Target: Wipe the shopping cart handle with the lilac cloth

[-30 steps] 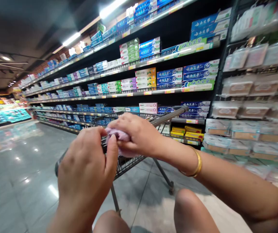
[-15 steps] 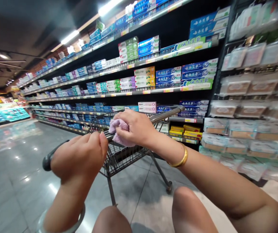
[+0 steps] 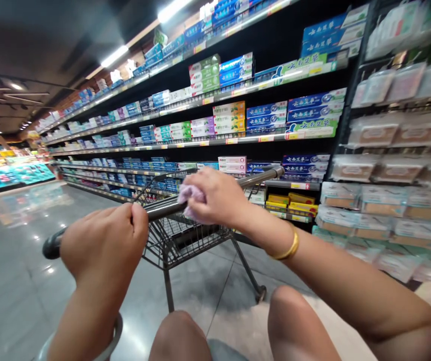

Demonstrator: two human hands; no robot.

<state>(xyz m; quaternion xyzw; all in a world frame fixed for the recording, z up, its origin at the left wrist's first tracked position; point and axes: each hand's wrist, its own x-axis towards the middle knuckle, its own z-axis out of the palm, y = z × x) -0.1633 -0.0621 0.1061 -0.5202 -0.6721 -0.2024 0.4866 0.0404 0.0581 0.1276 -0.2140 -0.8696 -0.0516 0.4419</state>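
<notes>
The small crumpled lilac cloth point(image 3: 189, 196) sits bunched under our right hand point(image 3: 219, 198), pressed down onto the grey metal handle bar point(image 3: 162, 208) of the wire shopping cart point(image 3: 177, 240); only a fold of it shows, poking out past the fingertips on the side toward our left hand point(image 3: 104, 245). The right fingers are curled together over the cloth, clamping it between palm and bar. We judge it soft, light and limp, with no shape of its own, so it should go wherever the fingers squeeze it and is best held as a wad in the palm rather than by a loose corner, which could slip free. The left fingers are wrapped shut around the same bar, thumb on top, with the bar's black end cap point(image 3: 49, 246) sticking out beyond the knuckles. A gold bangle point(image 3: 290, 245) rides on the right wrist, and boxed toothpaste point(image 3: 264, 113) fills the shelves point(image 3: 215, 143) beyond the fingertips
</notes>
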